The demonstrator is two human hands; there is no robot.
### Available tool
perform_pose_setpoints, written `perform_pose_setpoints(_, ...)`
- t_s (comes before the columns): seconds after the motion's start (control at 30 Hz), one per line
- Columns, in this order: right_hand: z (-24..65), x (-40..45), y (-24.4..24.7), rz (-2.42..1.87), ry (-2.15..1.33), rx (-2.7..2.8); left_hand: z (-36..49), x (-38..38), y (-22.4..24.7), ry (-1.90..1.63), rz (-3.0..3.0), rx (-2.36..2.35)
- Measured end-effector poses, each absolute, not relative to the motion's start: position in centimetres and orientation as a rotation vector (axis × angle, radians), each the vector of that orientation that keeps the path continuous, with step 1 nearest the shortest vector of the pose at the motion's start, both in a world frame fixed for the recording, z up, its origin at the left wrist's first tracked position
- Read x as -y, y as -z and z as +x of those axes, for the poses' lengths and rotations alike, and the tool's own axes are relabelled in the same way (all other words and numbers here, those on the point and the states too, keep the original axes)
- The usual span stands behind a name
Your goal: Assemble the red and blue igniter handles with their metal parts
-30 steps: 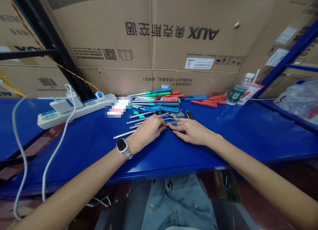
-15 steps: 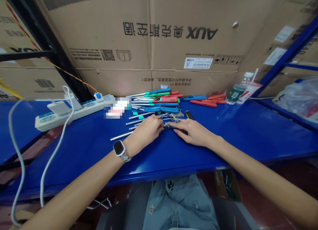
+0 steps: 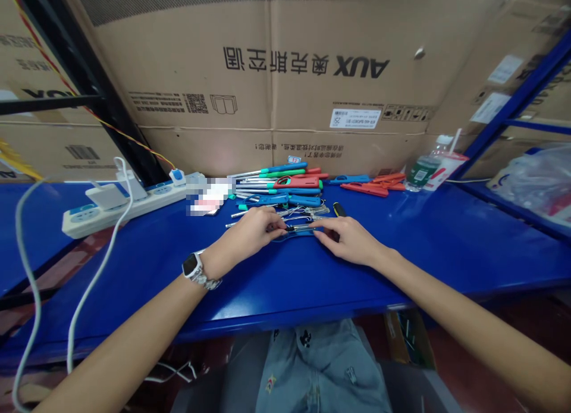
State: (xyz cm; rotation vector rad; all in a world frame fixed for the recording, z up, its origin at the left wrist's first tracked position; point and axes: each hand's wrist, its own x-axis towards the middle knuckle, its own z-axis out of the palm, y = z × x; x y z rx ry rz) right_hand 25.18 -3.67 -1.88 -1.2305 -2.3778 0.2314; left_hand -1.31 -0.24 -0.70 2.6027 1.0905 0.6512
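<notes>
A blue lighter casing point(image 3: 300, 232) lies between my hands on the blue table, with a clear and metallic insert along it. My right hand point(image 3: 350, 237) holds its right end between thumb and fingers. At the left end, the thumb and fingers of my left hand point(image 3: 252, 231) pinch a small dark lighter part point(image 3: 289, 228), mostly hidden by the fingertips. Just beyond lie loose clear lighter inserts point(image 3: 319, 210) with thin white wires. A yellow-and-black screwdriver handle point(image 3: 339, 209) shows behind my right hand. Long-barrel lighters, among them a red one point(image 3: 298, 181), are piled farther back.
Orange casings point(image 3: 366, 189) and a blue casing point(image 3: 350, 179) lie back right, near a bottle point(image 3: 422, 170) and a cup point(image 3: 446, 168). A power strip point(image 3: 89, 219) with white cables is at left. Cardboard point(image 3: 285, 109) stands behind the table point(image 3: 276, 282).
My left hand has drawn back to the left and down, uncovering more of the blue casing and its insert. The long metal tube beside my left wrist no longer shows. My right hand has barely moved.
</notes>
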Motion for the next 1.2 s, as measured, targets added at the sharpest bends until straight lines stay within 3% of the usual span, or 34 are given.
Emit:
perform_pose_setpoints(0.37,23.2,-0.8,0.0,-1.185,-0.329,2.336,-4.6,-0.8,-1.5,-0.818,2.55,-1.141)
perform_pose_setpoints(0.67,18.3,-5.3,-2.6,-1.111,-0.377,2.801,-5.4,-1.4,-0.9,-0.732,2.518,-1.151)
perform_pose_setpoints(0.97,17.2,-7.4,-3.0,-1.169,-0.603,2.841,-5.1,-1.3,-0.9,-0.708,2.556,-1.135)
perform_pose_setpoints(1.2,16.2,-7.1,-2.8,-1.21,-0.496,2.835,-5.0,-1.2,-1.0,-0.714,2.58,-1.101)
